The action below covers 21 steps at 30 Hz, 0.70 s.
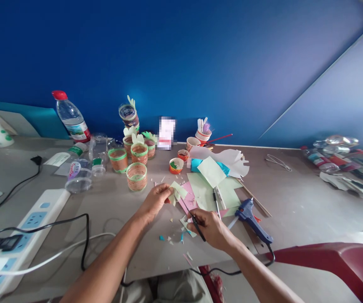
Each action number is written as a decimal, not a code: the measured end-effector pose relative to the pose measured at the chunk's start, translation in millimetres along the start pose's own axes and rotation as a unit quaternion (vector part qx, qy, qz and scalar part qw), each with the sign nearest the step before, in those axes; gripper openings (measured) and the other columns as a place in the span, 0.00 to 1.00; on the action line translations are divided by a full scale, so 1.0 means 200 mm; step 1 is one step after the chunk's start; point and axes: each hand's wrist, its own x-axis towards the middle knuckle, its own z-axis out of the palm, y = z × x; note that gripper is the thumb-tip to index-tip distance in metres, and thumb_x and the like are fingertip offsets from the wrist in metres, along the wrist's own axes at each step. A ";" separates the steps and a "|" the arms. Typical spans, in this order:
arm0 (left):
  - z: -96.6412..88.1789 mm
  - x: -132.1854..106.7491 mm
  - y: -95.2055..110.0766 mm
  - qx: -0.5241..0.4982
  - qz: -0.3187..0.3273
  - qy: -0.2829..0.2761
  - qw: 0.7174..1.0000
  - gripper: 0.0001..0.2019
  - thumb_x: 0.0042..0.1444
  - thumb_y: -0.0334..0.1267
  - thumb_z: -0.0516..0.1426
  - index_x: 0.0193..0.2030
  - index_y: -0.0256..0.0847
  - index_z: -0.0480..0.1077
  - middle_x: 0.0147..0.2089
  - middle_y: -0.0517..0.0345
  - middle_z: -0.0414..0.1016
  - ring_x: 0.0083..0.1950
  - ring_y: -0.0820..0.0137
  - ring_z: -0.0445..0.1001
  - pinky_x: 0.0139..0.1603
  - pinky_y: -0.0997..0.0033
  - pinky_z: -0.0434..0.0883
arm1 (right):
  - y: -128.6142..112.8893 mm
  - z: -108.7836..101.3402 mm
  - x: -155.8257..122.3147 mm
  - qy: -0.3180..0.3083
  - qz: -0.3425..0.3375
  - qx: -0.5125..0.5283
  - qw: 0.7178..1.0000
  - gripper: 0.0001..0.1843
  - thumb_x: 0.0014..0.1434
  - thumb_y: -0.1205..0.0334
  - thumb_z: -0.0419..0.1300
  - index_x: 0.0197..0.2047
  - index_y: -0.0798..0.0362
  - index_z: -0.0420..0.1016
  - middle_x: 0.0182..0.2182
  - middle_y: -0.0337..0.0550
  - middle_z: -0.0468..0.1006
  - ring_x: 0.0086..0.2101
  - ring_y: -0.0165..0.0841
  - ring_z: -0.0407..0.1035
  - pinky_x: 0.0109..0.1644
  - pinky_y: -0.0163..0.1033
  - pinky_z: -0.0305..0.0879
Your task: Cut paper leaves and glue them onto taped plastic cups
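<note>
My left hand [156, 201] pinches a small piece of pale green paper [178, 190] above the desk. In my right hand [212, 227] is a pair of scissors [197, 227] with black handles, its blades pointing up and left to the paper. Whether the blades are parted is too small to tell. Beneath and around the hands lie a pink sheet [189, 197], paper scraps [169, 240] and another green offcut [187, 226]. Larger pale green sheets [200, 189] lie just right of the paper, with a black pen [215, 203] and a white marker [220, 198] on them.
Several decorated cups [136, 176] stand behind my left hand. A blue glue gun [253, 221] lies right, its cord hanging over the desk edge. A power strip [36, 227] with cables and a red-capped bottle [72, 118] are left. A dark red chair [335, 261] stands at the right.
</note>
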 end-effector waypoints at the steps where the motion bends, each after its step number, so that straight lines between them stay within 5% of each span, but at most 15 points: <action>1: 0.00 0.00 0.00 -0.015 -0.014 -0.004 1.000 0.15 0.46 0.48 0.63 0.24 0.39 0.69 0.23 0.64 0.67 0.25 0.75 0.63 0.31 0.74 0.62 | -0.01 0.00 0.00 -0.001 0.000 0.004 1.000 0.10 0.56 0.56 0.59 0.35 0.54 0.72 0.19 0.29 0.52 0.22 0.25 0.46 0.25 0.33 0.44; 12: 0.05 -0.04 0.05 -0.111 -0.079 -0.006 0.991 0.21 0.33 0.49 0.70 0.23 0.37 0.67 0.20 0.67 0.65 0.21 0.79 0.60 0.30 0.74 0.63 | 0.03 0.03 0.06 0.015 -0.008 0.038 0.999 0.11 0.56 0.57 0.59 0.38 0.55 0.71 0.20 0.30 0.56 0.23 0.25 0.50 0.26 0.32 0.47; 21: 0.06 -0.05 0.05 -0.108 -0.080 -0.050 0.990 0.19 0.38 0.48 0.70 0.23 0.36 0.69 0.24 0.63 0.69 0.26 0.77 0.67 0.35 0.73 0.65 | -0.03 0.04 0.10 0.015 -0.022 0.100 0.995 0.09 0.54 0.60 0.61 0.34 0.56 0.68 0.22 0.31 0.57 0.24 0.24 0.51 0.27 0.32 0.49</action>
